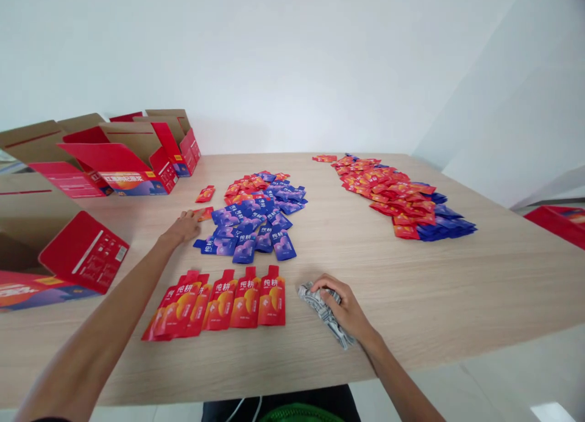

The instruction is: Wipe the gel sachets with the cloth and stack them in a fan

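Note:
My left hand [185,225] reaches across the table, its fingers together at a small red pouch [206,213] left of the mixed pile. A crumpled grey-and-white patterned cloth [326,312] is gripped by my right hand [340,303], pressed on the tabletop. Between my arms, red pouches [220,303] with orange fruit pictures lie in a row, overlapping at the left end. Beyond them, blue pouches [245,224] lie loosely heaped in front of more red pouches [247,185]. One separate red pouch [205,194] rests just past my left hand.
Open red cardboard boxes [130,166] line the left side, one of them [86,251] close to my left forearm. A long pile of red and blue pouches [397,193] covers the right rear of the wooden table [411,294]. A white wall stands behind.

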`<action>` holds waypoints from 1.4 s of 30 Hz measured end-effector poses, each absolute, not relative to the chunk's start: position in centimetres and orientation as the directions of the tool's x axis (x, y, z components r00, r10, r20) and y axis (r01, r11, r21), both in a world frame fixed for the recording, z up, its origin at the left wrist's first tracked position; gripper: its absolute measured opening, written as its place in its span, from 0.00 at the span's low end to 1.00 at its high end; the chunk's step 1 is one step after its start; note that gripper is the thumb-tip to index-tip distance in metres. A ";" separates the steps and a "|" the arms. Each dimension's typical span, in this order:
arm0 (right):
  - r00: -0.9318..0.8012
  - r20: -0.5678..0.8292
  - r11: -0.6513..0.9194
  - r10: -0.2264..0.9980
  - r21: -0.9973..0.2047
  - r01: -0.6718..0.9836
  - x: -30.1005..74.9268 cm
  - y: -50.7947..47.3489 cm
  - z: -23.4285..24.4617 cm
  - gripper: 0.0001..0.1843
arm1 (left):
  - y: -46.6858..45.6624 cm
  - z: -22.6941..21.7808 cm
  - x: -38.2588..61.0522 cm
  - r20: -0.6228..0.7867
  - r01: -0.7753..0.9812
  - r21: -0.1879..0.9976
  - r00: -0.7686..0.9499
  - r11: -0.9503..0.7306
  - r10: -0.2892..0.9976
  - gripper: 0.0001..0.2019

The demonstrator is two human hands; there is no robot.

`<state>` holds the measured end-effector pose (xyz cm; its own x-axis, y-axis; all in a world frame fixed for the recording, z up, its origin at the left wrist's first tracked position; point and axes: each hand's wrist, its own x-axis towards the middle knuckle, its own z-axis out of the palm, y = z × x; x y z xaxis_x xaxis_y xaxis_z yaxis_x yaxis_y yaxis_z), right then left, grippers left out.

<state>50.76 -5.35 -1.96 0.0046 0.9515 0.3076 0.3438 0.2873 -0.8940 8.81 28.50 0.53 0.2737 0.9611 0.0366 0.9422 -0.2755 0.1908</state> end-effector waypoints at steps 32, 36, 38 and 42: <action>-0.106 0.342 0.349 0.934 -0.804 0.481 49.3 -5.8 -1.7 0.14 | 19.4 2.1 3.7 -0.063 0.774 0.247 0.614 -0.583 0.787 0.24; -0.119 0.361 0.370 0.925 -0.781 0.503 49.7 -6.0 -1.8 0.15 | 20.5 1.3 3.7 -0.086 0.698 0.248 0.707 -0.672 0.702 0.23; -0.122 0.369 0.378 0.921 -0.777 0.503 49.8 -6.0 -1.9 0.14 | 21.4 1.5 3.4 -0.082 0.683 0.242 0.722 -0.689 0.687 0.21; -0.130 0.380 0.393 0.916 -0.782 0.484 50.0 -5.9 -2.0 0.15 | 22.9 2.5 2.6 -0.049 0.694 0.227 0.709 -0.683 0.704 0.12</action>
<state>49.95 -5.92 -2.00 -0.1302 0.9157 0.3801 0.4835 0.3933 -0.7820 2.62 22.94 2.52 0.7085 0.7040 -0.0488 0.6942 -0.6829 0.2274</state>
